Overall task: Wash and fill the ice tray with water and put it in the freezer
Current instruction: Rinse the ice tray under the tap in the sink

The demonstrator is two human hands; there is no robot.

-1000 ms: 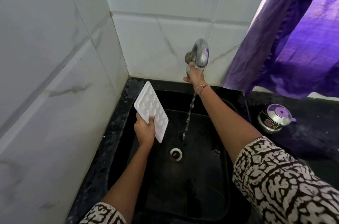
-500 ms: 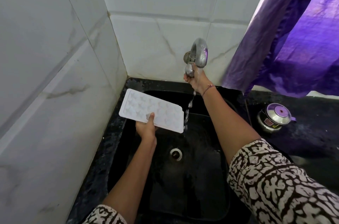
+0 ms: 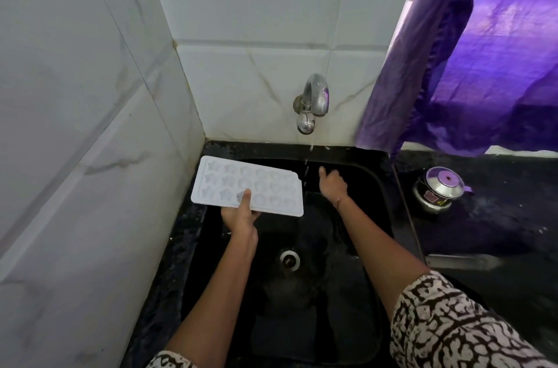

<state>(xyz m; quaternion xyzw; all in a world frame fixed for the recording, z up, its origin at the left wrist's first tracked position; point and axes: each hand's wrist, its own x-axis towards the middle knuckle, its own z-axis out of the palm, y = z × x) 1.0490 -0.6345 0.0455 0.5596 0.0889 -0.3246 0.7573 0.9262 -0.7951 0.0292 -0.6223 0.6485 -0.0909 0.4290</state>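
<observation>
I see the left hand (image 3: 241, 221) pinching the white ice tray (image 3: 265, 186) at its near long edge, thumb on top. The tray is face up and roughly level over the back-left corner of the sink (image 3: 370, 195). The right hand (image 3: 332, 183) hangs released just past the tray's right end, holding nothing. A thin trickle from the tap (image 3: 312, 102) falls between them.

White ice tray (image 3: 265, 186), star-shaped cavities up, held level above sink.

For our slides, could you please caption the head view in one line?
The left hand holds an ice tray over the black sink beside the dripping tap; the right hand is empty.
</observation>
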